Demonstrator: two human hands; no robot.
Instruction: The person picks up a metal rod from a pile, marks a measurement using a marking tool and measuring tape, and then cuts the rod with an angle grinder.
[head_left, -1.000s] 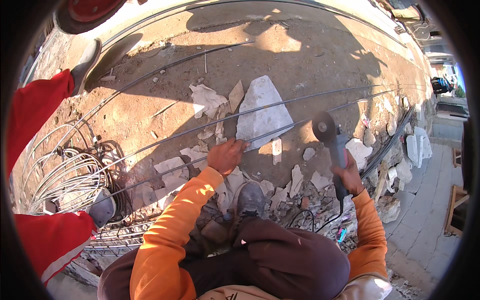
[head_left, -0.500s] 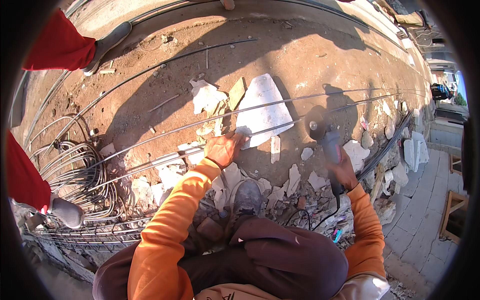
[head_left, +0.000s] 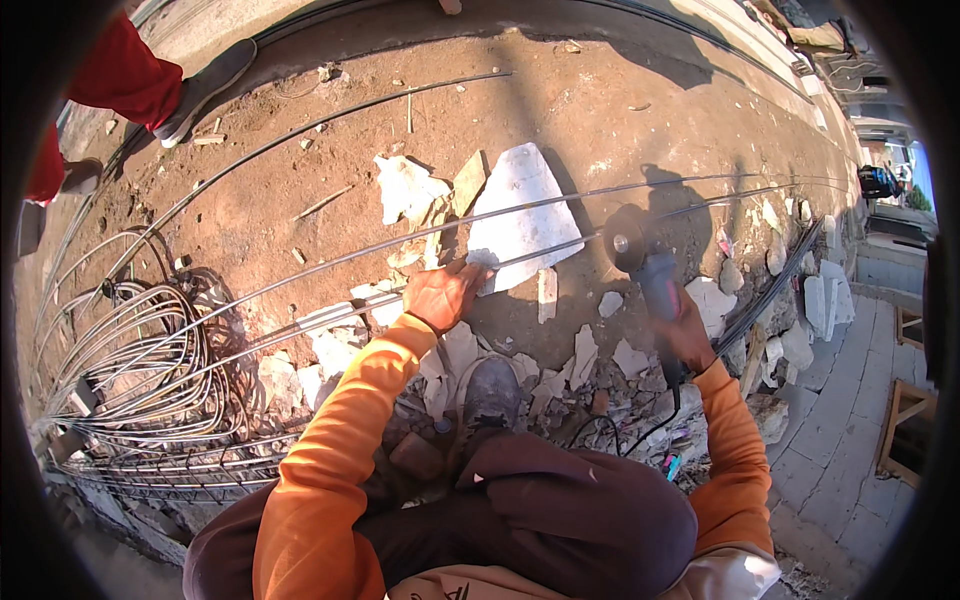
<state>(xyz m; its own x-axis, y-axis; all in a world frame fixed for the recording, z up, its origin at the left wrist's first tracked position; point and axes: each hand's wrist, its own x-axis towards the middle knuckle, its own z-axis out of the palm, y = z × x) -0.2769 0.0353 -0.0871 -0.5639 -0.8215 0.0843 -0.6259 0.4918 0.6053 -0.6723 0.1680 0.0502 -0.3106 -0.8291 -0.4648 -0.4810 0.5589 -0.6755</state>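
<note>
My left hand (head_left: pixel 440 293) presses down on a long thin steel rod (head_left: pixel 330 305) that runs across the dirt over broken white slabs. My right hand (head_left: pixel 688 335) grips the body of a grey angle grinder (head_left: pixel 645 268). Its disc (head_left: pixel 625 240) sits at the same rod, to the right of a large white stone slab (head_left: pixel 520 215). A second rod (head_left: pixel 560 205) runs parallel just beyond. My dark shoe (head_left: pixel 490 385) stands on the rubble between my hands. Both sleeves are orange.
Coiled steel wire (head_left: pixel 140 360) and a rebar cage lie at the left. Another person in red trousers with grey shoes (head_left: pixel 205 85) stands at the upper left. Rubble (head_left: pixel 560 370) surrounds my foot. Paving (head_left: pixel 850 430) and a wooden frame (head_left: pixel 905 420) are at the right.
The view has tilted so the person in red has shifted toward the upper left. My left hand stays on the rod; the grinder disc remains at it.
</note>
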